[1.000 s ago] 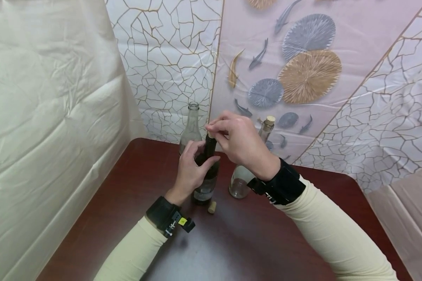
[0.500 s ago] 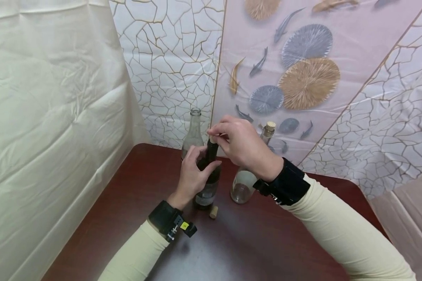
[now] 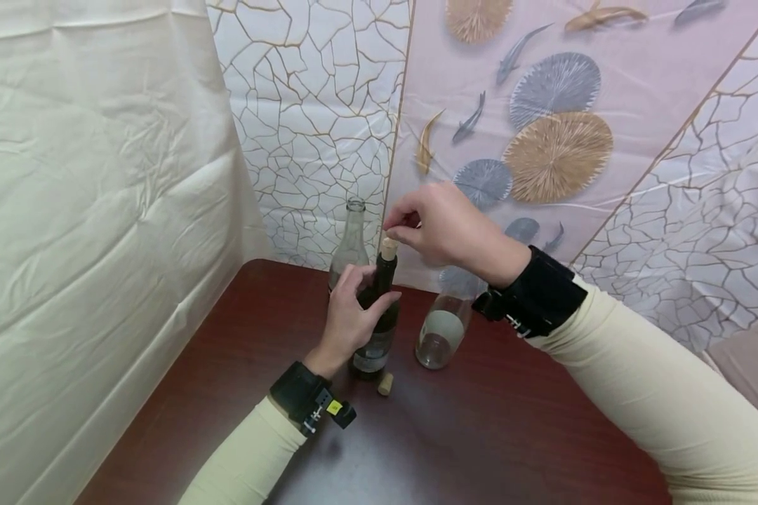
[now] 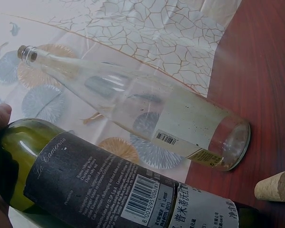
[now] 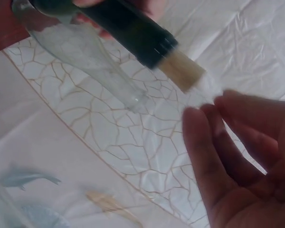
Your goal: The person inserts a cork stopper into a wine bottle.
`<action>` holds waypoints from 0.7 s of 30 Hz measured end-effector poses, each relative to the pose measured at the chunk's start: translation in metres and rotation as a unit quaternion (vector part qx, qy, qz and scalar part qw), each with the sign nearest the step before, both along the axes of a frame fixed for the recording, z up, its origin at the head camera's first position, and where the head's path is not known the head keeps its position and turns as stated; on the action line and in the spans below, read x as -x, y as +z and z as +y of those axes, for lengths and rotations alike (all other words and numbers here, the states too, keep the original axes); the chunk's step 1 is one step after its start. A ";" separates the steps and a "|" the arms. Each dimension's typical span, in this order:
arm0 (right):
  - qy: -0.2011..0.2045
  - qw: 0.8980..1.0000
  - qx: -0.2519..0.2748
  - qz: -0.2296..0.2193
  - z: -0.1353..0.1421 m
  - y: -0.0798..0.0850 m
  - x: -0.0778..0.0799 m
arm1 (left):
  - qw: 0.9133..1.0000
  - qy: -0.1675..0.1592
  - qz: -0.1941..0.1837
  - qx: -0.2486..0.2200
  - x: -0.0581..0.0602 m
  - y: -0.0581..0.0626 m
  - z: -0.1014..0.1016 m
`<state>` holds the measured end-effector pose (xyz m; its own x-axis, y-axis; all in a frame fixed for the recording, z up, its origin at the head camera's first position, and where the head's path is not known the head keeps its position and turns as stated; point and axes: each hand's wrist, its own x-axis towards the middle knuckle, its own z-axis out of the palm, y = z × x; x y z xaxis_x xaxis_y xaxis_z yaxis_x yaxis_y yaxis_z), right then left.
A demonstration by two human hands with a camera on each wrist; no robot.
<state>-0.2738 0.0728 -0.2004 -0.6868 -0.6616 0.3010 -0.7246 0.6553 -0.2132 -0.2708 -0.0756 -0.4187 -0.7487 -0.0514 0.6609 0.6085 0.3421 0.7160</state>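
Note:
My left hand [image 3: 347, 319] holds the dark green wine bottle [image 3: 384, 277] around its upper part, and the bottle stands on the table. A cork [image 3: 388, 250] sits in its mouth with a good length sticking out. Just above it is my right hand [image 3: 448, 226]. In the right wrist view, that hand's fingers are bent a little and apart from the cork [image 5: 183, 71], with nothing between them. The left wrist view shows the bottle's dark label [image 4: 99, 180], and part of the left hand at the edge. A second cork [image 3: 385, 384] lies on the table by the bottle's base.
Behind and left of the wine bottle stands a clear uncorked bottle [image 3: 351, 242]. To the right is another clear bottle [image 3: 442, 330], its corked top [image 4: 23, 52] visible in the left wrist view. Cloth-covered walls [image 3: 309, 126] border the dark red table [image 3: 493, 435].
My right hand has let go of the cork in the wine bottle and moved up and to the right, uncovering it. My left hand stays on the bottle. The head view has shifted slightly.

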 end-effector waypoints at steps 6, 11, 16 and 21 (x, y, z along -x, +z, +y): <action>-0.007 0.995 -0.085 -0.053 -0.011 0.017 0.003 | 1.000 0.006 -0.002 0.010 0.000 0.000 -0.001; -0.008 0.991 -0.121 -0.055 -0.017 0.018 0.008 | 1.000 0.006 -0.009 0.008 -0.003 -0.002 0.001; -0.015 0.990 -0.132 -0.055 -0.019 0.017 0.009 | 1.000 0.005 -0.007 0.006 -0.003 -0.002 0.001; -0.029 0.990 -0.119 -0.071 -0.019 0.017 0.008 | 1.000 0.005 0.002 0.002 -0.001 0.000 0.000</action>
